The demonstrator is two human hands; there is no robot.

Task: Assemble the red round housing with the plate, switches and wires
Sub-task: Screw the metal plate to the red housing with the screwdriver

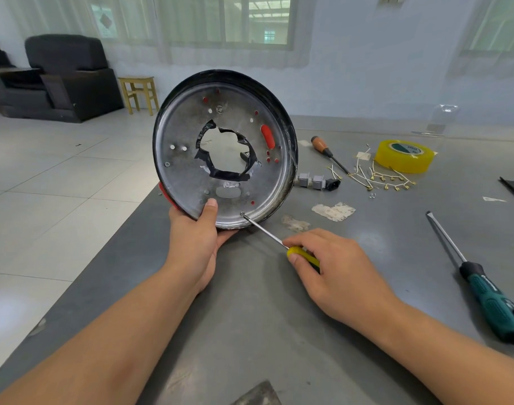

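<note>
Right hand (334, 267) nearest, fingers wrapped round yellow-handled screwdriver (304, 255), tip on screw (242, 213) at plate's lower rim. Left hand (199, 229) clamped on bottom edge of red round housing (165, 192), thumb on plate (185, 176); housing held on edge, tilted, at table's left edge. Judgement: plate seated in housing, fastening under way. Left to do: switches (311, 180) and wires (381, 176) lie loose mid-table, toward far edge, beside yellow tape (404, 156). Green screwdriver (483, 290) idle near right edge.
</note>
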